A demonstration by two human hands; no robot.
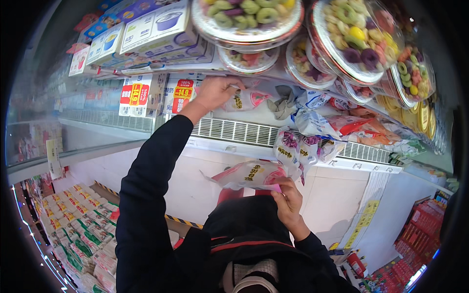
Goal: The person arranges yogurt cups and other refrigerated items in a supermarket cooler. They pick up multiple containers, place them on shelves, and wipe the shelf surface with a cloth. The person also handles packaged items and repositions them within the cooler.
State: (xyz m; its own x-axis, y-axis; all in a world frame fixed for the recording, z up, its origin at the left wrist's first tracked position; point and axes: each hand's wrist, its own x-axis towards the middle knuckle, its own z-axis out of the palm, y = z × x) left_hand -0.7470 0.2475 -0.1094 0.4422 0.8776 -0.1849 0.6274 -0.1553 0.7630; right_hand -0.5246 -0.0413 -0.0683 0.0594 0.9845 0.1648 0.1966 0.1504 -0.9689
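Note:
My left hand (pixel 218 93) reaches onto the bottom shelf of a refrigerated display case and pinches the end of a pouch (pixel 246 99) with a pink printed design. The pouch lies on the white shelf. Close to my body, my right hand (pixel 289 202) grips a similar clear-and-pink pouch (pixel 253 173) by its corner, in front of the case's edge. Beyond that pouch, several purple-printed pouches (pixel 289 146) hang over the shelf's front grille. A crumpled grey cloth (pixel 283 103) lies right of the left hand's pouch.
Above the left hand, a shelf carries boxed cups (pixel 157 29) and round clear-lidded tubs of colourful cereal (pixel 249 22). White and red bags (pixel 344 122) crowd the right. A vent grille (pixel 234 129) runs along the front. A glass panel (pixel 80 110) stands left; packaged goods (pixel 80 227) are stacked lower left.

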